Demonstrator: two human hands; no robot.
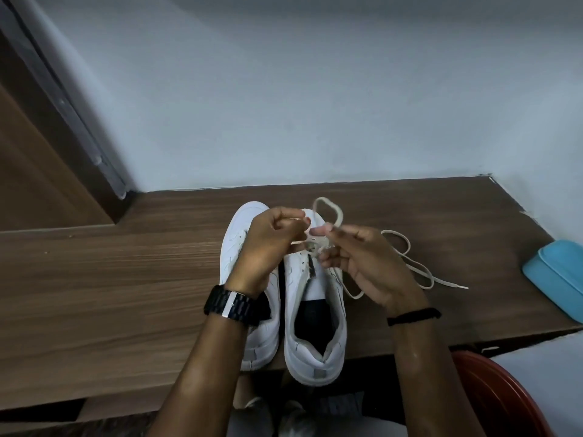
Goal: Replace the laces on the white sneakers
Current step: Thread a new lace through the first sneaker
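Note:
Two white sneakers stand side by side on the wooden table [110, 279], toes pointing away from me. The left sneaker [233, 247] is partly hidden under my left wrist. The right sneaker [315, 313] has its tongue showing and a cream lace [416, 266] threaded near its front eyelets. My left hand [268, 247] pinches one strand of the lace above the right sneaker's toe. My right hand [362, 263] pinches another strand, which loops up behind it. The rest of the lace trails off to the right on the table.
A light blue box [555, 275] lies at the table's right edge. A red round seat [498, 392] sits low at the right, below the table's front edge. A pale wall [315, 105] runs behind the table, with a brown door [28, 171] at the left.

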